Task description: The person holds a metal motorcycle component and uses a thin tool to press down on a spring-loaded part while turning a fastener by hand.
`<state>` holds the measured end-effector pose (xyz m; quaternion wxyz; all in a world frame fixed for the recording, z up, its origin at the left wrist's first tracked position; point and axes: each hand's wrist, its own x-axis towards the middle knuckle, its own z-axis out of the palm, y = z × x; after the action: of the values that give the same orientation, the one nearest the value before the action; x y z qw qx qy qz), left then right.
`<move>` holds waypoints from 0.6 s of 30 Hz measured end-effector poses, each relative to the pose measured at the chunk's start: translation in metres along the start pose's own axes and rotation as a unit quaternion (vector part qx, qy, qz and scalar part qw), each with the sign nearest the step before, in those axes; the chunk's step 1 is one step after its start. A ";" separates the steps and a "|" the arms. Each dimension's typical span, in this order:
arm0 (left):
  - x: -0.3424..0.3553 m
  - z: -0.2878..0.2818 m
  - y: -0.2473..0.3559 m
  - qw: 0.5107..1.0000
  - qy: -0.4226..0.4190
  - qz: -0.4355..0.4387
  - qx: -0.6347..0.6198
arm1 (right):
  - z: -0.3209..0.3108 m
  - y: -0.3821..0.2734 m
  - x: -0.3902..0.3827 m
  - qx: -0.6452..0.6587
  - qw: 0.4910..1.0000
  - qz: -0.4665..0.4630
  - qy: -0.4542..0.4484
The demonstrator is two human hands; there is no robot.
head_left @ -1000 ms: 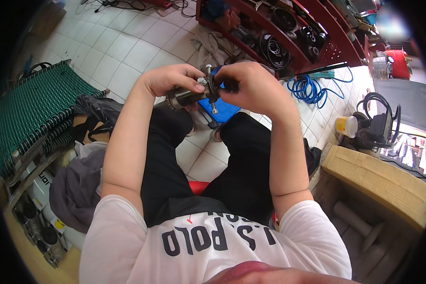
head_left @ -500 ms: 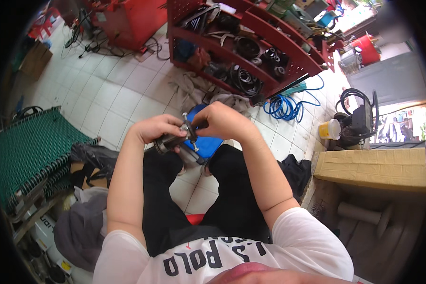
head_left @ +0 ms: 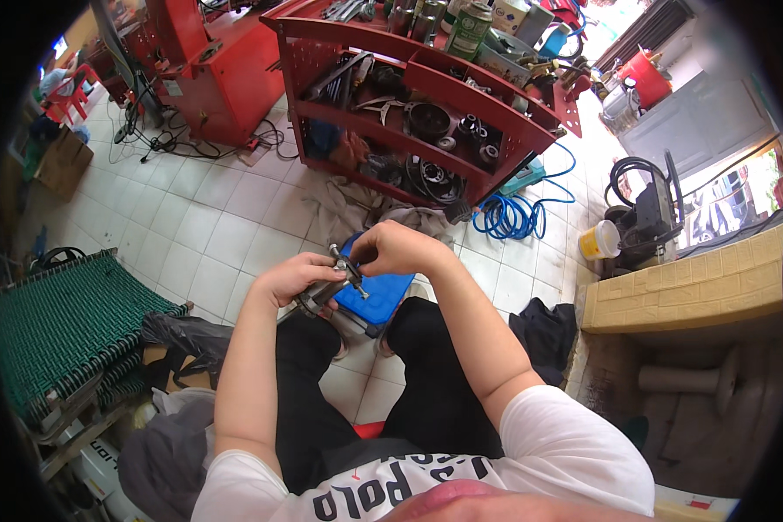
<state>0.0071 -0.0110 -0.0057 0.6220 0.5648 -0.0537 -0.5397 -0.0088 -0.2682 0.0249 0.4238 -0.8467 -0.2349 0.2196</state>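
Observation:
Between my knees, my left hand [head_left: 297, 277] grips a metal cylindrical part [head_left: 311, 299] with a flange and bolts sticking out across its end, the thumb lying on top near the bolts. My right hand [head_left: 393, 250] has its fingers curled at the flanged end, beside the upper bolt [head_left: 334, 250]; its fingertips are mostly hidden, so what they pinch is unclear. Behind and beneath the part, a blue plastic object [head_left: 377, 298] lies low between my feet.
A red tool cart [head_left: 421, 63] and red machine [head_left: 235, 91] stand ahead. A coiled blue hose [head_left: 509, 217] and white bucket [head_left: 598, 240] are right, a yellow padded ledge [head_left: 683, 293] nearer, a green woven lounger [head_left: 74, 331] left. A seated person [head_left: 54, 83] is far left.
The view has tilted upward, bringing more cart, machine and the seated person into frame; my hands and forearms appear lower. Both hands stay on the metal part.

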 end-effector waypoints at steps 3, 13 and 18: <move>0.005 0.003 0.000 1.000 0.011 -0.005 -0.007 | -0.002 0.002 0.000 -0.014 1.000 0.001 0.004; 0.014 -0.009 -0.007 0.992 0.054 -0.001 -0.111 | -0.009 -0.005 -0.005 -0.068 0.996 -0.054 0.022; 0.011 -0.002 0.001 0.979 0.052 0.014 -0.197 | -0.003 -0.002 0.002 -0.064 0.989 -0.084 0.099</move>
<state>0.0130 -0.0181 -0.0118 0.7304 0.4578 0.0776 -0.5010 -0.0064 -0.2678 0.0279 0.4071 -0.8669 -0.2757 0.0826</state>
